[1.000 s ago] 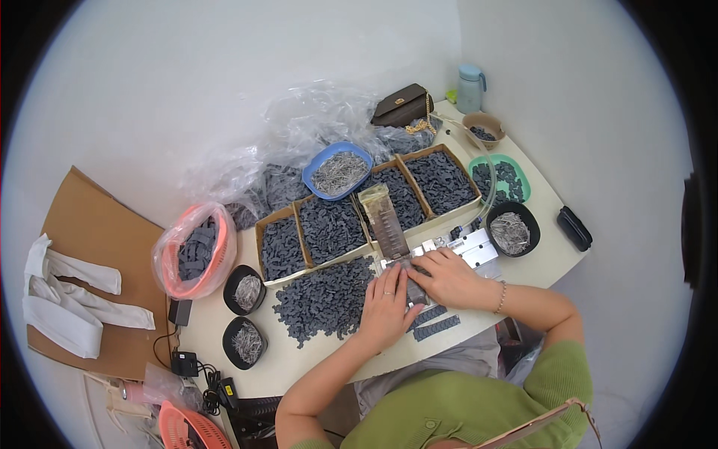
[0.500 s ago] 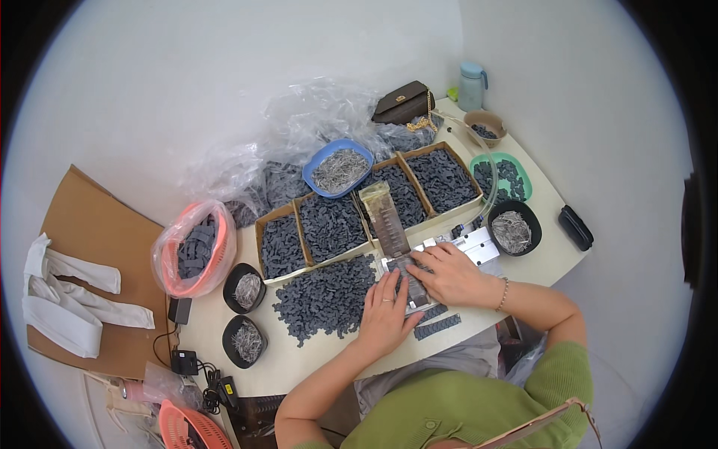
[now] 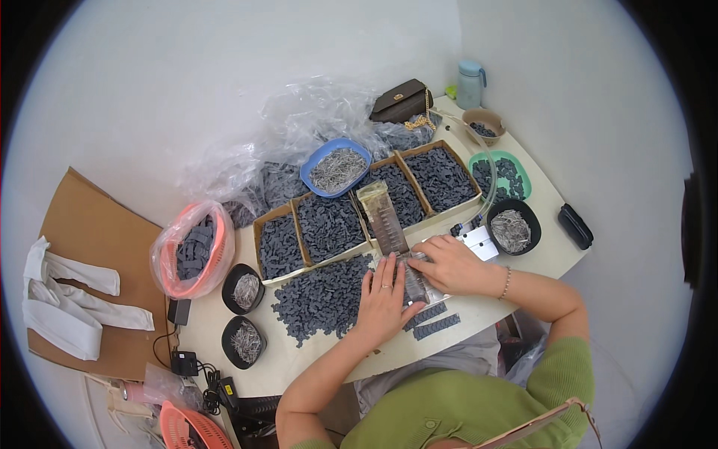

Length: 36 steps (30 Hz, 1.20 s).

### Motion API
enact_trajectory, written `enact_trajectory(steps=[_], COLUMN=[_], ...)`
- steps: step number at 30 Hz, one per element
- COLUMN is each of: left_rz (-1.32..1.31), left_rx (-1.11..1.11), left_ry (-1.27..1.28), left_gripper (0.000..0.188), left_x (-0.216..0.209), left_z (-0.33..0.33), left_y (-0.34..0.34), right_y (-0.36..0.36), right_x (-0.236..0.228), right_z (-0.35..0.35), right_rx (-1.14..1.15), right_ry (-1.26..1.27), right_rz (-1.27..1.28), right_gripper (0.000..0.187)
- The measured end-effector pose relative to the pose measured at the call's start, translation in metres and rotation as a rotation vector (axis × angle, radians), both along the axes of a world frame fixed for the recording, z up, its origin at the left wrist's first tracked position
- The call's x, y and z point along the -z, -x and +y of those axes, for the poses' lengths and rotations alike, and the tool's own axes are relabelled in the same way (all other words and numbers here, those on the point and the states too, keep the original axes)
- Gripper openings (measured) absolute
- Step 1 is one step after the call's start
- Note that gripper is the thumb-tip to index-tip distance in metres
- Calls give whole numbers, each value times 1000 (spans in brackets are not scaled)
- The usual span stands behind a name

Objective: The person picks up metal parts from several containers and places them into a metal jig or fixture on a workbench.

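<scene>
My left hand (image 3: 380,299) lies with its fingers stretched over the left edge of a small metal fixture with a clear cover (image 3: 416,287), on the table's front edge. Opposite it, my right hand (image 3: 453,266) rests on the fixture's right side, fingers bent but apart and fingertips on its top. Parts of the fixture are hidden under both hands. Behind it rises a long clear plastic chute (image 3: 384,217) with yellowish tape at its top. A loose heap of dark grey plastic pieces (image 3: 318,303) spreads left of my left hand. Rows of joined grey pieces (image 3: 437,327) lie in front of the fixture.
A divided cardboard tray (image 3: 334,258) of grey pieces stands behind. Metal pins fill a blue basin (image 3: 307,176) and black bowls (image 3: 251,307), (image 3: 226,340), (image 3: 535,228). A clear hose (image 3: 494,179) runs at right. A pink basket (image 3: 220,258) and cables (image 3: 213,382) are left.
My right hand has shifted slightly down and right over the fixture, and its fingers have drawn in. My left hand stays almost in place, its fingertips slightly higher.
</scene>
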State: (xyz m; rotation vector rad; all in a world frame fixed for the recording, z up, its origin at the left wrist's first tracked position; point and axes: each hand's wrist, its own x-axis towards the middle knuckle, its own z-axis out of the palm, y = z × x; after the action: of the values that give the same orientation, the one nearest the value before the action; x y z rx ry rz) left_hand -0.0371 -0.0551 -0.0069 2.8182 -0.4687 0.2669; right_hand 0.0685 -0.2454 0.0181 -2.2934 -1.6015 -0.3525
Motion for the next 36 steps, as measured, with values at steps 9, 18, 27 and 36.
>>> enact_trajectory(steps=[9,18,27,36], left_rz=[8,16,17,-10], left_rx=[7,-23,18,-15], left_ry=[-2,-33,-53,57], left_gripper=[75,75,77,74], left_x=[-2,-3,-5,-11], left_z=[6,7,0,4], left_y=[10,14,25,37], right_y=[-10,-55,-34,-11], right_x=[-11,-27,-4,-4], right_z=[-6,3,10,21], right_rx=[-125,-421,-390,-231], right_ry=[43,233,23,126], right_rz=[-83,-189,129,276], right_gripper=[38,37,24,19])
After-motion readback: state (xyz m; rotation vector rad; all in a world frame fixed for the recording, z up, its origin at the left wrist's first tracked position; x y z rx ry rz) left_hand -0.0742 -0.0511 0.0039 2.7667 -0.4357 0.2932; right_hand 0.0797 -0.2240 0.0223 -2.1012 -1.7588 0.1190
